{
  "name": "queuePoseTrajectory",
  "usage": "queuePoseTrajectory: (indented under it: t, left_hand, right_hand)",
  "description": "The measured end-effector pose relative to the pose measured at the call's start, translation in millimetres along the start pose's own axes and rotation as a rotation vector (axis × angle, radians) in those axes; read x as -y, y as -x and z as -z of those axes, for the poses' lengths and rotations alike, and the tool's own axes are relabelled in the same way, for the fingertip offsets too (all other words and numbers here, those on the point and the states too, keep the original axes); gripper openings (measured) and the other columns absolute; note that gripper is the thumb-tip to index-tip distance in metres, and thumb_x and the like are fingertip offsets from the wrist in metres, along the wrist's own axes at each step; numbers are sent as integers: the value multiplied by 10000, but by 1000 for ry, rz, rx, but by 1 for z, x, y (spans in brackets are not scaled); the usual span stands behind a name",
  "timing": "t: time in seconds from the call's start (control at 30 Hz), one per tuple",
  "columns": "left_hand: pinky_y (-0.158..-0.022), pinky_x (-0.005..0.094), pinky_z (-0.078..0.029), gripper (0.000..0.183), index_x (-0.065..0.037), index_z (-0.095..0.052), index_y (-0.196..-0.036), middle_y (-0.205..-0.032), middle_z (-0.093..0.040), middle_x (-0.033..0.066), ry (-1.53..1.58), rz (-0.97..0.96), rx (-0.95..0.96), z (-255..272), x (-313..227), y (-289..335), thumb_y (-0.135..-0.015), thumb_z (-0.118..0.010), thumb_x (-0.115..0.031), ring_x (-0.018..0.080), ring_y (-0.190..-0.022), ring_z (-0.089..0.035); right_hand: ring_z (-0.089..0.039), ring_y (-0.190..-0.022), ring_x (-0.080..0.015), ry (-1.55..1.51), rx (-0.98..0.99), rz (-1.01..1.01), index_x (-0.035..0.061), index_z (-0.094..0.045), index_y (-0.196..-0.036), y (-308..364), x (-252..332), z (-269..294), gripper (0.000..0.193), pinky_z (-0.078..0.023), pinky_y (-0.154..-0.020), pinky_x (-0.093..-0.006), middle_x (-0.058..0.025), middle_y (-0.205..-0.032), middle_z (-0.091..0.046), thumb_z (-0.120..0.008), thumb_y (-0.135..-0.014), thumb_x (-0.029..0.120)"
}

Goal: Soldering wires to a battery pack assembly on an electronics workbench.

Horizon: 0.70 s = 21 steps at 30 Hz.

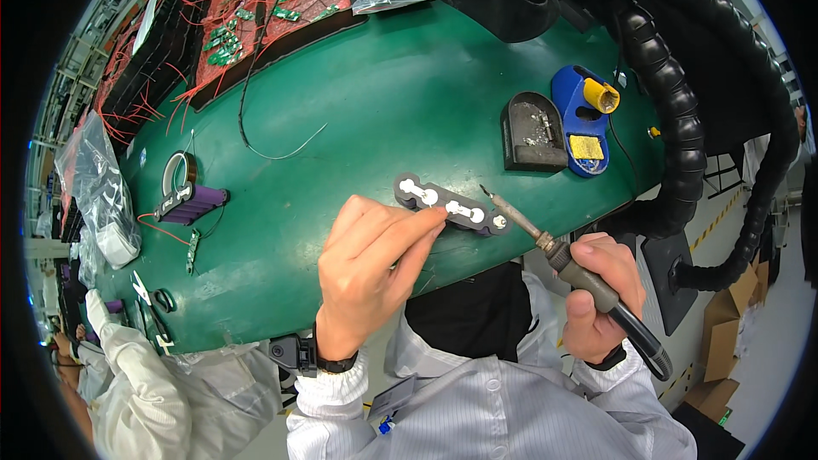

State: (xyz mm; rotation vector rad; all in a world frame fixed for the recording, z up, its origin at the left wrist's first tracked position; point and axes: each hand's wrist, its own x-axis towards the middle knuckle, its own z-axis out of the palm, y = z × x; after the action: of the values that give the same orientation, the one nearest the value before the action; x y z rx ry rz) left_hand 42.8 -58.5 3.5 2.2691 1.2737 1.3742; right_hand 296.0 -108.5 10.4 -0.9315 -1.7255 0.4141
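Observation:
A dark-topped battery pack (437, 205) with white round pads and shiny metal strips lies near the front edge of the green table. My left hand (365, 257) reaches over it, thumb and forefinger pinched together at a metal strip. Whatever those fingertips may hold is too small to make out. A soldering iron (588, 277) is gripped in my right hand (607, 290). Its thin tip points up and left, just above the table beyond the pack's right half, apart from the pack.
A blue iron stand (569, 111) with a yellow sponge (586, 147) and a black tip-cleaner box (521, 153) stand at right, below a black fume hose (673, 94). Leftward are a purple battery pack (198, 204), tape roll (177, 172), scissors (143, 291) and circuit-board trays (256, 55). A co-worker's sleeve (141, 366) shows lower left.

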Motion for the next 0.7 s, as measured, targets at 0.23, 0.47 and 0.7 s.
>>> queuePoseTrajectory:
  t: [0.23,0.47,0.7]
  left_hand:
    - [-722,351,-495,243,-24,-740,-977,-1022,-740,66,-68,-71,17,-3,2,-5,-760,-832,36,243,-841,-612]
    - [-751,347,-514,275,-8,-723,-1002,-1100,-747,61,-93,-115,45,-8,4,-1,-747,-815,38,245,-838,-593]
    - [-731,328,-498,227,-51,-742,-961,-1057,-775,26,-99,-65,37,-9,1,-2,-764,-827,25,232,-825,-610]
  right_hand:
    - [-677,-768,-280,12,14,6,-56,-715,-1168,-2,1,-2,377,-545,-733,-391,-149,-956,-723,-780,-944,240]
    - [-673,-700,-278,71,70,15,-33,-734,-1128,-13,6,-2,313,-539,-717,-384,-125,-882,-740,-777,-907,184]
    - [-668,-682,-272,109,97,-3,-24,-733,-1105,-16,6,-5,290,-529,-707,-384,-113,-845,-734,-766,-908,187]
